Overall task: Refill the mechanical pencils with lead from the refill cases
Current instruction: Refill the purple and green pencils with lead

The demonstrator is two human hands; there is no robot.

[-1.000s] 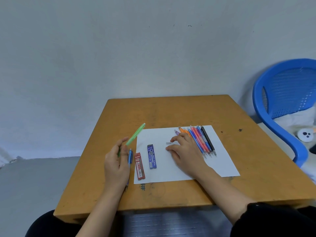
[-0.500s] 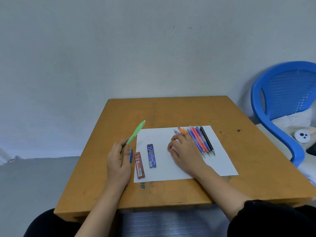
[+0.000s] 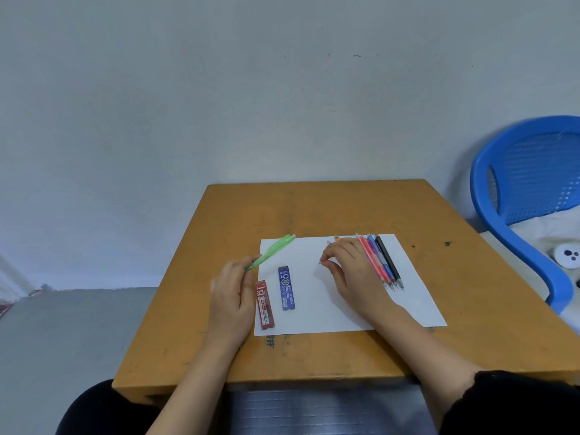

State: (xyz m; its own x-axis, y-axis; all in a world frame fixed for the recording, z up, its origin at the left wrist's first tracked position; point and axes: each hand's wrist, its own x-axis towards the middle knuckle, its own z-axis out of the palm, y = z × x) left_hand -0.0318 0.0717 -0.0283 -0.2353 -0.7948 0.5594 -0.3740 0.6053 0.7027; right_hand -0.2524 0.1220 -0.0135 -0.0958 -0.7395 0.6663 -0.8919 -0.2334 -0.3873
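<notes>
Slanting up and away from the person, a green mechanical pencil (image 3: 270, 253) sat gripped in the left hand (image 3: 233, 296), its far end over the top left corner of a white sheet of paper (image 3: 317, 296). Just right of that hand, a red refill case (image 3: 265, 305) and a blue refill case (image 3: 286, 288) lay side by side on the sheet. The right hand (image 3: 351, 274) rested on the paper with fingertips pressed together, pinching something too small to tell. A row of coloured pencils (image 3: 381, 263) lay beside it, partly hidden. All sat on a wooden table (image 3: 314, 208); a blue chair (image 3: 527, 196) stood to the right.
</notes>
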